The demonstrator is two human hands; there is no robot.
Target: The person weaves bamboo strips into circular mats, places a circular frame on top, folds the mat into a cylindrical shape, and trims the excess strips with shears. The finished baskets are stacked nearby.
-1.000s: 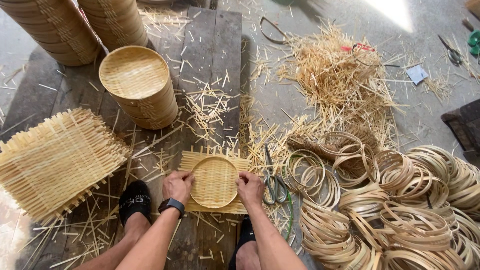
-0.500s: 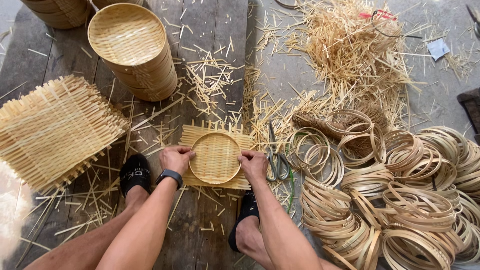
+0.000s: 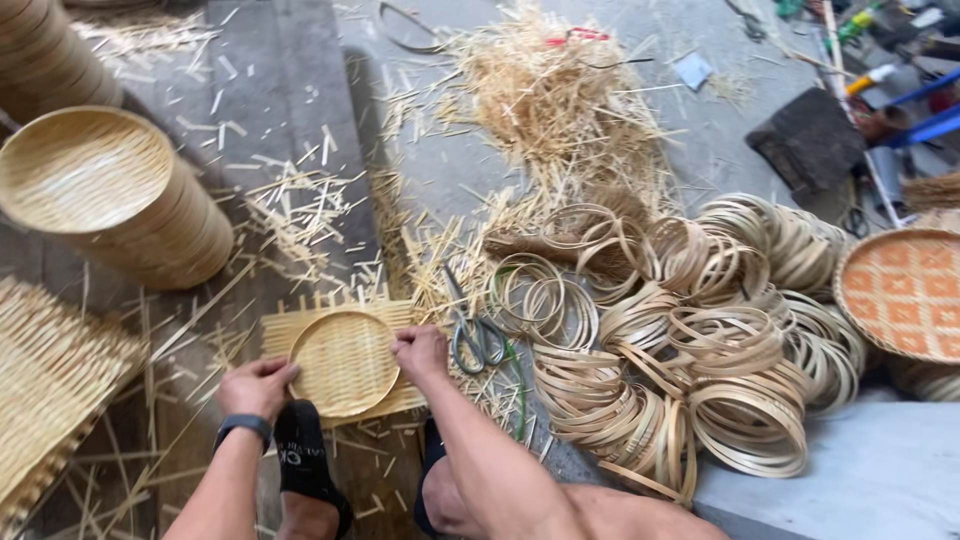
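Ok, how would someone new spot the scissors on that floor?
Find the big heap of bamboo hoops. At its left edge, beside the right hand, lie the scissors. They are the only grey metal thing among the pale straw.

Grey concrete floor [image 3: 700, 160] is covered in stuff: a woven mat [image 3: 300, 330] is laid flat near dark planks [image 3: 250, 90], scissors [image 3: 475, 335] are set beside it, bamboo hoops [image 3: 700, 350] are heaped right, straw scraps [image 3: 560, 100] scattered behind
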